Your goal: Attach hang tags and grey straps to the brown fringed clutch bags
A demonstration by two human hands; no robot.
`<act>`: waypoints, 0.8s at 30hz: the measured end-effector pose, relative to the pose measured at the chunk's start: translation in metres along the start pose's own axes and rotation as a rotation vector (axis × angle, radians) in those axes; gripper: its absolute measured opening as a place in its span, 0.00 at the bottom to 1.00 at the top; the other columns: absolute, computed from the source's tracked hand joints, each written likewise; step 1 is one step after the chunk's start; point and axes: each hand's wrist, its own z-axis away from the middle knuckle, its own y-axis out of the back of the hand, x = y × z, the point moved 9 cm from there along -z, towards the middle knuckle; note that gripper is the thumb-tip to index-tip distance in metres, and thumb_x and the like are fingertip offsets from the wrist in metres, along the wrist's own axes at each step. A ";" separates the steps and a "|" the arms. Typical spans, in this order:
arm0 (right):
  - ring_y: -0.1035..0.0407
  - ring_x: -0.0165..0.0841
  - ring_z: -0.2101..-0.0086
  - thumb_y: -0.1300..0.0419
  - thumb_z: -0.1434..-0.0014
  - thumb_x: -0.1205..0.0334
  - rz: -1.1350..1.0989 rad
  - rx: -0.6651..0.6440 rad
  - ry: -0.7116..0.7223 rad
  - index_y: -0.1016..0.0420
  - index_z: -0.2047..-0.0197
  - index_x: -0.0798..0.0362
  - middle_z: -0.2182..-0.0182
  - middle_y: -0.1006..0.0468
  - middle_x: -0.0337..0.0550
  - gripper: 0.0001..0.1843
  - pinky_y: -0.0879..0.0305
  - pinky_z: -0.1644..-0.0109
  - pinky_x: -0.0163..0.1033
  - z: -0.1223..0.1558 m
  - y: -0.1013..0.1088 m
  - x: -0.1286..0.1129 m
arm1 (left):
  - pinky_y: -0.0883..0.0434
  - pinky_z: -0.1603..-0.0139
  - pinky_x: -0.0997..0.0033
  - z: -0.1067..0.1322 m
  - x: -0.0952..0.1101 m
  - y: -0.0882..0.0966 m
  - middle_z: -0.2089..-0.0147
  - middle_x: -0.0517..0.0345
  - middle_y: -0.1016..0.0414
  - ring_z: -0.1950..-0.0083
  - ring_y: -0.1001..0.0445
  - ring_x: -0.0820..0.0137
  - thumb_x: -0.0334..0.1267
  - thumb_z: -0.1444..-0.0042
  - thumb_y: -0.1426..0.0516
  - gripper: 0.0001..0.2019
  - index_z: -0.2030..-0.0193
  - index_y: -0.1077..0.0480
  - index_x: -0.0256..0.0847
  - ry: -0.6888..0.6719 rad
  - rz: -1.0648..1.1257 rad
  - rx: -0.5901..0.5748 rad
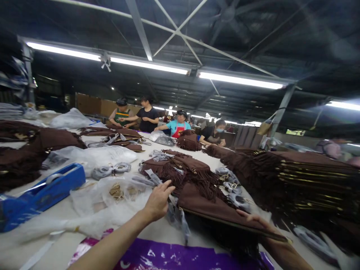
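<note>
A brown fringed bag (208, 202) with a zipper along its near edge is in front of me, tilted, its fringe hanging below. My right hand (255, 222) grips its right end, with fingers showing on top and part of the hand hidden behind the bag. Left of the bag is my left hand (159, 199), its fingers stretched out and apart, with nothing visible in them. Grey plastic-wrapped strips (180, 219) hang close to that hand. Just beyond, more brown fringed bags (194, 165) lie in a loose heap.
A blue tape dispenser (62, 185) stands at left beside clear plastic bags (92, 155). Purple printed plastic (168, 255) lies at the near edge. A tall stack of brown bags (312, 176) rises at right. Several co-workers stand across the table, including one in a red apron (178, 129).
</note>
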 end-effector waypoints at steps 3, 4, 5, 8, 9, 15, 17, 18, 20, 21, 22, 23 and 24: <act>0.35 0.51 0.43 0.45 0.44 0.38 -0.001 -0.090 0.020 0.22 0.60 0.46 0.43 0.27 0.53 0.22 0.38 0.40 0.55 0.006 -0.002 -0.008 | 0.38 0.43 0.50 0.005 0.033 -0.020 0.50 0.44 0.28 0.44 0.34 0.52 0.31 0.48 0.43 0.11 0.57 0.30 0.38 -0.151 -0.418 -0.120; 0.36 0.51 0.42 0.46 0.44 0.40 0.045 -0.099 0.032 0.22 0.60 0.46 0.42 0.28 0.53 0.21 0.40 0.39 0.56 0.007 -0.002 -0.005 | 0.37 0.45 0.51 0.005 0.037 -0.028 0.55 0.44 0.26 0.47 0.33 0.52 0.33 0.46 0.43 0.07 0.60 0.30 0.37 -0.167 -0.460 -0.151; 0.37 0.51 0.41 0.46 0.44 0.41 0.109 -0.110 0.044 0.22 0.61 0.47 0.42 0.28 0.54 0.21 0.42 0.38 0.56 0.007 -0.001 0.001 | 0.37 0.46 0.51 0.003 0.040 -0.034 0.57 0.44 0.26 0.49 0.32 0.53 0.33 0.45 0.44 0.04 0.62 0.30 0.37 -0.177 -0.470 -0.169; 0.39 0.52 0.40 0.46 0.45 0.48 0.369 -0.178 0.090 0.19 0.62 0.50 0.43 0.29 0.59 0.20 0.44 0.37 0.56 0.011 0.000 0.026 | 0.40 0.42 0.51 -0.005 0.044 -0.045 0.58 0.43 0.25 0.51 0.30 0.56 0.30 0.40 0.49 0.05 0.61 0.32 0.37 -0.215 -0.481 -0.201; 0.39 0.51 0.40 0.47 0.44 0.51 0.454 -0.210 0.109 0.18 0.60 0.51 0.42 0.29 0.59 0.20 0.44 0.37 0.55 0.013 -0.001 0.032 | 0.42 0.41 0.51 -0.009 0.044 -0.046 0.59 0.44 0.25 0.52 0.29 0.57 0.29 0.39 0.51 0.06 0.61 0.33 0.37 -0.228 -0.484 -0.210; 0.25 0.43 0.57 0.56 0.48 0.70 0.744 -0.220 0.152 0.21 0.58 0.51 0.58 0.20 0.53 0.24 0.32 0.53 0.46 0.018 -0.017 -0.011 | 0.34 0.50 0.61 -0.023 0.050 -0.028 0.63 0.49 0.24 0.58 0.25 0.59 0.28 0.39 0.50 0.04 0.61 0.37 0.39 -0.203 -0.467 -0.228; 0.24 0.40 0.62 0.57 0.42 0.67 0.624 -0.124 0.181 0.26 0.55 0.50 0.62 0.19 0.48 0.20 0.33 0.58 0.42 0.016 -0.041 -0.059 | 0.32 0.58 0.67 -0.025 0.058 -0.020 0.63 0.51 0.24 0.60 0.24 0.61 0.29 0.38 0.51 0.04 0.60 0.39 0.41 -0.161 -0.447 -0.208; 0.24 0.39 0.66 0.57 0.37 0.62 0.548 -0.126 0.162 0.29 0.58 0.49 0.68 0.20 0.44 0.15 0.34 0.62 0.39 0.016 -0.060 -0.078 | 0.32 0.60 0.69 -0.025 0.063 -0.016 0.63 0.52 0.24 0.60 0.23 0.62 0.29 0.37 0.53 0.04 0.59 0.40 0.41 -0.143 -0.436 -0.195; 0.26 0.38 0.72 0.53 0.35 0.55 0.423 -0.087 0.081 0.36 0.63 0.48 0.75 0.22 0.39 0.09 0.38 0.69 0.37 0.014 -0.098 -0.105 | 0.33 0.63 0.71 -0.025 0.074 -0.008 0.63 0.52 0.24 0.60 0.23 0.63 0.31 0.35 0.55 0.05 0.58 0.41 0.42 -0.122 -0.413 -0.175; 0.26 0.38 0.72 0.49 0.37 0.54 0.367 -0.048 0.077 0.39 0.63 0.48 0.75 0.23 0.38 0.07 0.39 0.68 0.37 0.012 -0.115 -0.116 | 0.33 0.63 0.71 -0.025 0.080 -0.005 0.64 0.53 0.24 0.60 0.23 0.62 0.31 0.35 0.55 0.05 0.58 0.41 0.42 -0.117 -0.403 -0.169; 0.26 0.39 0.72 0.45 0.39 0.54 0.323 -0.013 0.071 0.42 0.63 0.47 0.75 0.23 0.38 0.09 0.39 0.68 0.37 0.011 -0.131 -0.123 | 0.34 0.63 0.71 -0.024 0.084 -0.001 0.64 0.53 0.24 0.60 0.22 0.62 0.32 0.34 0.56 0.05 0.58 0.41 0.43 -0.114 -0.395 -0.166; 0.26 0.39 0.72 0.42 0.42 0.55 0.309 0.033 0.053 0.44 0.63 0.47 0.75 0.24 0.37 0.12 0.40 0.69 0.37 0.010 -0.143 -0.126 | 0.34 0.63 0.71 -0.024 0.087 0.002 0.64 0.53 0.24 0.60 0.22 0.62 0.32 0.34 0.55 0.05 0.58 0.41 0.43 -0.111 -0.387 -0.164; 0.26 0.40 0.72 0.40 0.44 0.57 0.301 0.075 0.046 0.45 0.63 0.47 0.75 0.24 0.38 0.14 0.40 0.69 0.37 0.009 -0.153 -0.127 | 0.34 0.63 0.71 -0.022 0.089 0.005 0.64 0.53 0.24 0.60 0.22 0.62 0.33 0.34 0.55 0.04 0.58 0.41 0.43 -0.106 -0.381 -0.164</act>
